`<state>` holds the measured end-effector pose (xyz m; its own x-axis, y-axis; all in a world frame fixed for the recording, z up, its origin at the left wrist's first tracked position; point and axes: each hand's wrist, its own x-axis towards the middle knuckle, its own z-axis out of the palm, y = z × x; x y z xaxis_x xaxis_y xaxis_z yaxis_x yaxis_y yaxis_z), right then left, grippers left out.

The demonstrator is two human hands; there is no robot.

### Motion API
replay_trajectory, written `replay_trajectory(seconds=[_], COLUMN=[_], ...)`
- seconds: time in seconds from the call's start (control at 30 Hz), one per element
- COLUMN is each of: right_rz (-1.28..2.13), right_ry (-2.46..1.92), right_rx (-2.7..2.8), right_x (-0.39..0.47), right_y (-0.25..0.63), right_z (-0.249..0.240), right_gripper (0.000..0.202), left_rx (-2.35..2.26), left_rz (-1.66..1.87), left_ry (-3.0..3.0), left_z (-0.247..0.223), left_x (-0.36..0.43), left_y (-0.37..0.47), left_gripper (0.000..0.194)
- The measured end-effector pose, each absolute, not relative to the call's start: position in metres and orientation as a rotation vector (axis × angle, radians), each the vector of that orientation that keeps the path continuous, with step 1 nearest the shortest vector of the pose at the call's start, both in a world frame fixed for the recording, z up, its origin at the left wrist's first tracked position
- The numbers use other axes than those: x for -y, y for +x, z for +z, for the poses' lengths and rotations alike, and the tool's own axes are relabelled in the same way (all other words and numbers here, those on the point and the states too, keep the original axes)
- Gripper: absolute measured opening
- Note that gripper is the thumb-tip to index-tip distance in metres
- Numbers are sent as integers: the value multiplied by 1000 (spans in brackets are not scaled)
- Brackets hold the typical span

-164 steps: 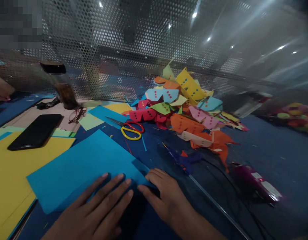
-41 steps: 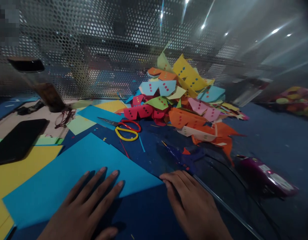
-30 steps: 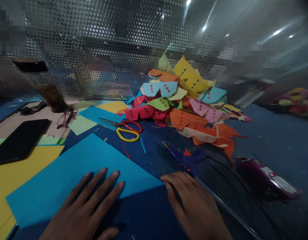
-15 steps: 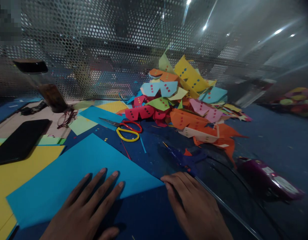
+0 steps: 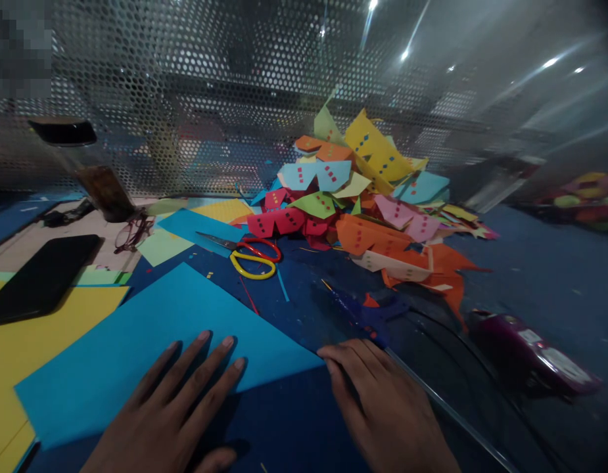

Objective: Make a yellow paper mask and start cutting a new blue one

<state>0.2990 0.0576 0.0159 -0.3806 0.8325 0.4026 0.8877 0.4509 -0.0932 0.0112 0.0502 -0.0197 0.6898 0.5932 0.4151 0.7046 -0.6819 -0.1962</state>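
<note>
A large blue sheet of paper (image 5: 150,322) lies across the table in front of me. My left hand (image 5: 170,401) rests flat on its lower part, fingers spread. At the sheet's right corner, my right hand (image 5: 377,394) has its thumb and fingers pinched together on the paper tip. Beyond the sheet lie scissors (image 5: 252,257) with one red and one yellow handle, blades pointing left. Close to my right hand are a blue glue gun (image 5: 367,315) with a black cord and a clear stick (image 5: 446,407), perhaps glue.
Folded paper pieces with small squares (image 5: 343,190) form a colourful pile at the back. On the left are a black phone (image 5: 42,276), yellow paper (image 5: 5,355), eyeglasses (image 5: 132,233) and a bottle of dark liquid (image 5: 104,184). A purple device (image 5: 535,355) is at right; a perforated metal panel (image 5: 195,85) stands behind.
</note>
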Motion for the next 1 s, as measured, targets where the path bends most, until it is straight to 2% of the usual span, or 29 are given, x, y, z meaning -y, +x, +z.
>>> replay_trajectory(seconds=[0.37,1.0], right_rz=[-200,-195], right_ry=[-1440,-1455], right_rx=[2299,2307], right_x=[-56,-56], right_y=[299,299], right_z=[16,16], right_gripper=[27,29], left_rx=[1024,990], left_rz=[-423,-425], left_ry=[-2555,-2561], left_z=[-27,-19], left_x=[-47,-48], left_y=[8,10], left_gripper=[80,74])
